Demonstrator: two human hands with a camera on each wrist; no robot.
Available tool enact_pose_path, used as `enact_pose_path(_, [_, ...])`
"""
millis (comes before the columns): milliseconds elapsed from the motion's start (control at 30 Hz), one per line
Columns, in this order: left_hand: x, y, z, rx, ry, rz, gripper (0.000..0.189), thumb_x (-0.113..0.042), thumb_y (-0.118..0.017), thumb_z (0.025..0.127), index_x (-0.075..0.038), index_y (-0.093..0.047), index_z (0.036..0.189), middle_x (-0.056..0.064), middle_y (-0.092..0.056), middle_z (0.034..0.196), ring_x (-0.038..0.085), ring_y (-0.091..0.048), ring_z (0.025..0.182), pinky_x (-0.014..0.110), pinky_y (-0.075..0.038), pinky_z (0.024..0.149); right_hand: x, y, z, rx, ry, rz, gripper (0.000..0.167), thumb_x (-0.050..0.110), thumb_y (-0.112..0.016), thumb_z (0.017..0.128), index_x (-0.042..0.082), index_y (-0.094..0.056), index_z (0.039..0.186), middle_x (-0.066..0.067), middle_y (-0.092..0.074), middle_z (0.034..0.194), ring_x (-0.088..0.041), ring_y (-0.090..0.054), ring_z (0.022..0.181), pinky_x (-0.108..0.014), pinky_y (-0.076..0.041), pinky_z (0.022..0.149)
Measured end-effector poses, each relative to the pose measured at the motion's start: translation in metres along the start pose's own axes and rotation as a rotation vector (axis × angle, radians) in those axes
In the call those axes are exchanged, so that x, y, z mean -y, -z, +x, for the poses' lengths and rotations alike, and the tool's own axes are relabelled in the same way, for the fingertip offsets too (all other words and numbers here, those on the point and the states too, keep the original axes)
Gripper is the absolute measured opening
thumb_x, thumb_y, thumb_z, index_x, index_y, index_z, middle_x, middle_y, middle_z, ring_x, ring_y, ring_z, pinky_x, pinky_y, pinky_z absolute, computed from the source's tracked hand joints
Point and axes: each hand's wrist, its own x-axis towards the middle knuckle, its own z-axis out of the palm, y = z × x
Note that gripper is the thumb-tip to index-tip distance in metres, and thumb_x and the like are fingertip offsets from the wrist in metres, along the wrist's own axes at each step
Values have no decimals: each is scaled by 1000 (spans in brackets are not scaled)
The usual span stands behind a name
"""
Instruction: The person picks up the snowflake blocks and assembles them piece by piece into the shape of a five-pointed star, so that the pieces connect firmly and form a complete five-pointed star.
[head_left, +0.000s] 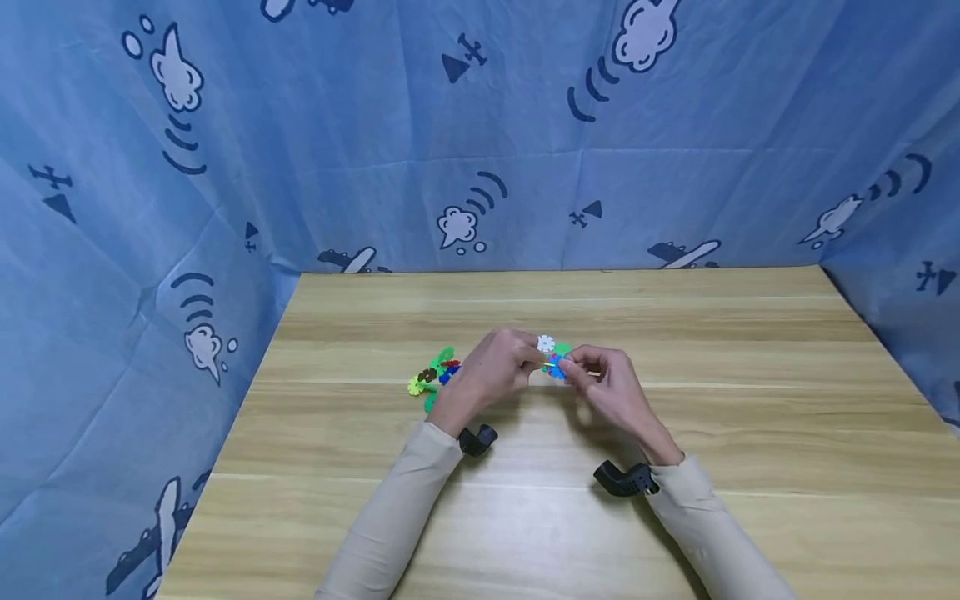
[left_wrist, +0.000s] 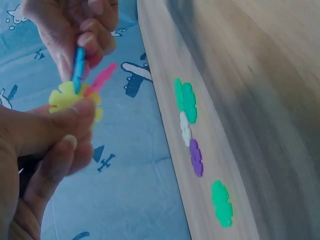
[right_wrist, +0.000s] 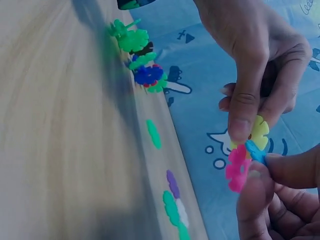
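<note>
My left hand [head_left: 495, 367] pinches a yellow snowflake disc [left_wrist: 61, 100] between thumb and fingers. In my right hand [head_left: 611, 390], thumb and fingertips grip a blue snowflake disc [right_wrist: 256, 152]. The blue disc's edge meets the yellow disc's notched rim, the two standing at an angle to each other. A pink snowflake disc [right_wrist: 236, 172] sits against the yellow one, beside the blue, and juts out in the left wrist view. Fingers cover part of the yellow and blue discs. Both hands are above the middle of the table.
Left of my left hand lies a cluster of joined discs [right_wrist: 145, 62] in green, brown, red and dark blue. Loose on the wooden table [head_left: 750, 417] are a white disc [head_left: 546, 342], a purple disc [left_wrist: 196, 158] and several green ones. A blue patterned curtain [head_left: 525, 100] surrounds the table.
</note>
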Motion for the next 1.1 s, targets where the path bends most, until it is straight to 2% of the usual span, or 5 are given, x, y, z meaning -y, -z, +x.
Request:
enact_pose_path(167, [1, 6, 0, 5, 84, 47, 6, -13, -79, 93, -14, -85, 96, -4, -75, 88, 5, -61, 70, 14, -48, 64, 3, 0, 0, -21, -12, 6, 23, 18, -67, 103, -3, -69, 95, -25, -66, 85, -25, -63, 59, -26, -55, 56])
enact_pose_path(433, [4, 11, -2, 81, 133, 25, 42, -29, -85, 88, -18, -75, 127, -2, -72, 114, 10, -64, 90, 19, -53, 72, -1, 0, 1, -31, -2, 52, 22, 16, -65, 104, -4, -69, 97, -16, -68, 82, -26, -59, 53, -27, -51, 49])
enact_pose_path(633, [2, 7, 1, 40, 98, 35, 42, -41, -86, 86, -18, -77, 120, -1, -71, 108, 11, -64, 90, 19, -53, 74, 0, 1, 1, -20, -15, 78, 27, 23, -66, 104, -3, -70, 97, -5, -68, 80, -25, -59, 54, -29, -51, 47])
enact_pose_path(833, [1, 3, 2, -8, 74, 51, 36, -38, -87, 85, -17, -80, 113, -3, -71, 102, 14, -64, 83, 18, -48, 66, 2, 1, 1, -18, -21, 78, 28, 24, -67, 104, -3, -71, 98, -14, -70, 83, -23, -59, 55, -34, -54, 47])
enact_pose_path(1100, [2, 2, 1, -30, 57, 68, 39, -37, -88, 84, -16, -80, 116, -5, -73, 102, 11, -64, 81, 17, -49, 66, 2, 3, 0, -8, -23, 73, 29, 26, -66, 104, -2, -71, 99, -11, -69, 82, -13, -54, 57, -29, -51, 47])
